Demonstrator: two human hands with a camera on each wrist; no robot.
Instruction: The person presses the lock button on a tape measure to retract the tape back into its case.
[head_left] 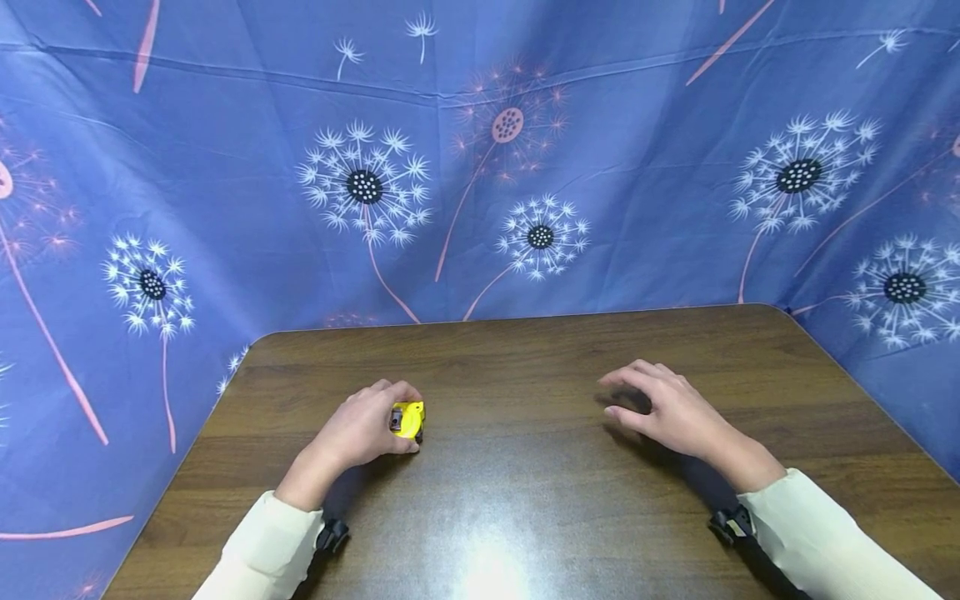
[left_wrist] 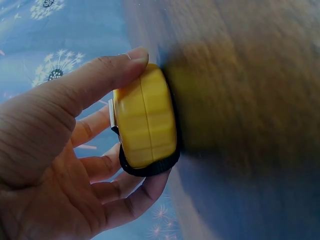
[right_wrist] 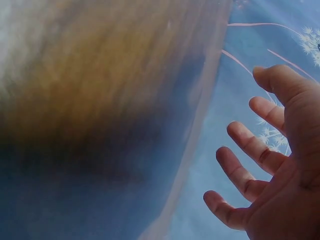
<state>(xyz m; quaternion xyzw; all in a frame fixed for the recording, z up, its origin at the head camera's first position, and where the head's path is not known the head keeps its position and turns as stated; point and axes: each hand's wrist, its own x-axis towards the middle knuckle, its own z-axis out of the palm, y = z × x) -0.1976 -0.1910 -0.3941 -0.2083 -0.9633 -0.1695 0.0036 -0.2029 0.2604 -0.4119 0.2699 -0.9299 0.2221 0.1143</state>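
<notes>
A small yellow and black tape measure (head_left: 409,420) is held in my left hand (head_left: 365,425), left of the table's middle. In the left wrist view, the thumb lies on one end of the yellow case (left_wrist: 147,120) and fingers reach round the black end opposite. The case stands at the table surface; whether it touches the wood I cannot tell. My right hand (head_left: 670,410) is over the right half of the table with nothing in it. Its fingers (right_wrist: 240,172) are spread and loosely bent in the right wrist view.
The brown wooden table (head_left: 510,375) has rounded far corners and a bright glare near its front. A blue cloth (head_left: 637,233) with dandelion prints hangs behind and along both sides. Dark straps with small devices (head_left: 731,525) sit at both wrists.
</notes>
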